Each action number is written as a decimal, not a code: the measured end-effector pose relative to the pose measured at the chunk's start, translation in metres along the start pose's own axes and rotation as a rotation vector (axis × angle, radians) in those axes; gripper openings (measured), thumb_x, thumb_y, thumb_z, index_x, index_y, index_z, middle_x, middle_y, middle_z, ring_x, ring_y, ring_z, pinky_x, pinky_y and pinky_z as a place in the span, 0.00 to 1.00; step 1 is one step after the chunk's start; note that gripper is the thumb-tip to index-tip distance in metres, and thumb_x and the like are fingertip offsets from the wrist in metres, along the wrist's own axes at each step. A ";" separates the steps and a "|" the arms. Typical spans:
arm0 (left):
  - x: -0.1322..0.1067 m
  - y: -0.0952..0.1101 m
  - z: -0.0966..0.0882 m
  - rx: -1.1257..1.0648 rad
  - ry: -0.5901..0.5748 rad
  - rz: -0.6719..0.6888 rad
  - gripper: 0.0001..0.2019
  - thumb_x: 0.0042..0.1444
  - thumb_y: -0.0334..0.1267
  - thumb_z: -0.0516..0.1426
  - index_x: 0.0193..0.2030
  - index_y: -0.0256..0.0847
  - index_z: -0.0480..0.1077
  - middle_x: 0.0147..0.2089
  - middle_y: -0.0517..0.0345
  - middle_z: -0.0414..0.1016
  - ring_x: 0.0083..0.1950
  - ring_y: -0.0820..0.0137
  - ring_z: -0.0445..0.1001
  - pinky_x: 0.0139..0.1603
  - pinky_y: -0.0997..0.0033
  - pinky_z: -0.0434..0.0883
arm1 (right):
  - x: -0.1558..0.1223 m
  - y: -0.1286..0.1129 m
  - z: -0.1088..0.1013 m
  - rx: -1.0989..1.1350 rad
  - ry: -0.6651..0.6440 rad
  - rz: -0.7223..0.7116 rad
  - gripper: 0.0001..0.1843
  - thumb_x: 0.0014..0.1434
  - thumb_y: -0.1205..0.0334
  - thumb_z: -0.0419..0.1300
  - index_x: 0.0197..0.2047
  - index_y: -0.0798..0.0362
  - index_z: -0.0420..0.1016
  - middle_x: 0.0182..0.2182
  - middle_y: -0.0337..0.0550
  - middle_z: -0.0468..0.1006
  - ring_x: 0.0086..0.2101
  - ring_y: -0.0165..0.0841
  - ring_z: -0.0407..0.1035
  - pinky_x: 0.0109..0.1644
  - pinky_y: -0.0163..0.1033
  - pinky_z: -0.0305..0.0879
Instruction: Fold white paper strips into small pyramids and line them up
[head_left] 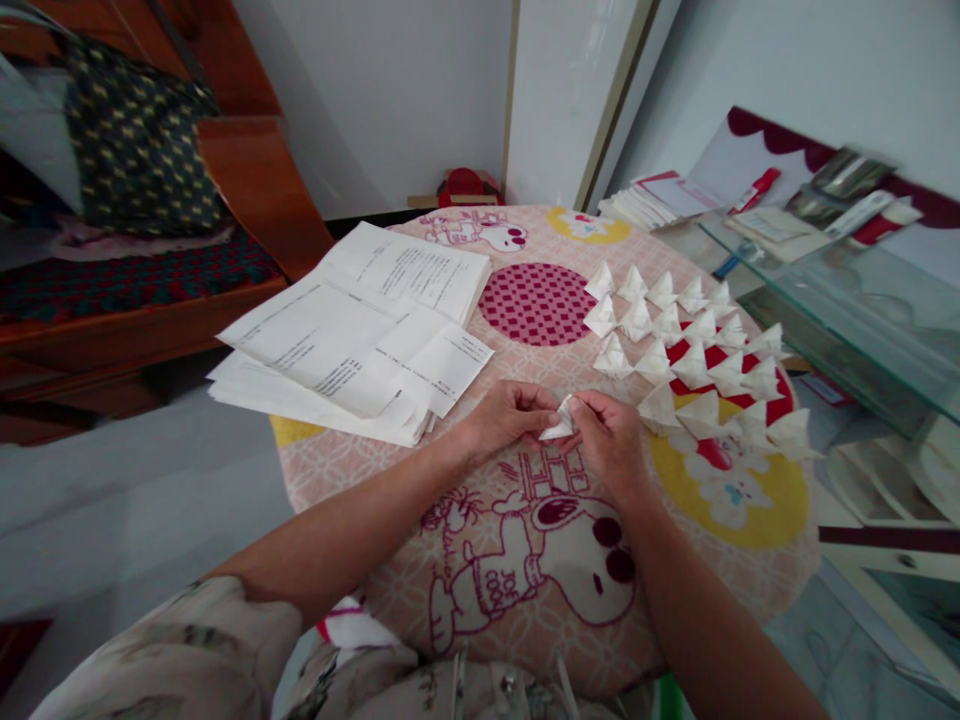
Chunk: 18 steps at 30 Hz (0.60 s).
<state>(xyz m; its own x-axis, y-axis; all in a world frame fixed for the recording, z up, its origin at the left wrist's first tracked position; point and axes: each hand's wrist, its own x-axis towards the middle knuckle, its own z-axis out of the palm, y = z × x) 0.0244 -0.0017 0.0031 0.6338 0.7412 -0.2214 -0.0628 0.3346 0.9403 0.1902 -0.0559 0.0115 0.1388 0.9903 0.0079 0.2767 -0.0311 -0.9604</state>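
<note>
Between my two hands, over the middle of the round table, is a small piece of folded white paper [559, 422]. My left hand [514, 415] pinches its left side between thumb and fingers. On the other side, my right hand [606, 430] grips it with thumb and index finger, the fingertips almost meeting. Just right of my right hand, several folded paper pieces [690, 362] with pointed tips stand in rows. To the left lies a stack of printed paper sheets [352, 330], the top ones creased.
A patterned cloth [495, 590] with cartoon dogs covers the round table. At the right, a glass shelf [832, 290] with several items stands close to the table edge. A wooden bench [247, 220] holding a dark patterned bag [135, 140] is at the left.
</note>
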 end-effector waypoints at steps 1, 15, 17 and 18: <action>0.000 0.000 0.001 0.021 0.021 0.005 0.15 0.47 0.43 0.68 0.32 0.33 0.75 0.26 0.58 0.76 0.24 0.76 0.71 0.25 0.77 0.68 | 0.000 0.000 0.001 0.011 -0.019 0.009 0.15 0.61 0.50 0.58 0.31 0.51 0.76 0.21 0.38 0.76 0.19 0.33 0.72 0.20 0.35 0.69; -0.003 0.007 -0.002 0.168 0.053 0.002 0.08 0.53 0.38 0.63 0.32 0.35 0.72 0.27 0.57 0.76 0.27 0.74 0.75 0.31 0.74 0.72 | 0.011 -0.001 -0.011 0.187 -0.051 0.168 0.10 0.51 0.56 0.65 0.33 0.53 0.81 0.19 0.39 0.77 0.18 0.30 0.67 0.22 0.34 0.64; -0.004 0.008 -0.006 0.326 0.106 0.115 0.07 0.52 0.34 0.64 0.36 0.34 0.75 0.29 0.58 0.76 0.29 0.74 0.74 0.31 0.75 0.71 | 0.014 0.002 -0.018 0.041 -0.113 0.132 0.08 0.53 0.57 0.64 0.33 0.52 0.82 0.17 0.36 0.75 0.17 0.29 0.64 0.21 0.34 0.59; -0.004 0.009 -0.008 0.411 0.126 0.185 0.07 0.51 0.33 0.64 0.38 0.35 0.76 0.30 0.58 0.77 0.30 0.74 0.73 0.32 0.75 0.71 | 0.016 0.002 -0.020 -0.042 -0.151 0.107 0.07 0.54 0.58 0.64 0.31 0.52 0.81 0.17 0.36 0.74 0.17 0.28 0.63 0.22 0.34 0.57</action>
<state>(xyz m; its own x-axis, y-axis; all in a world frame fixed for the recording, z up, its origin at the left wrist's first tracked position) 0.0151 0.0030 0.0106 0.5408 0.8399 -0.0458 0.1607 -0.0497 0.9858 0.2123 -0.0430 0.0155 0.0262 0.9900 -0.1387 0.3078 -0.1400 -0.9411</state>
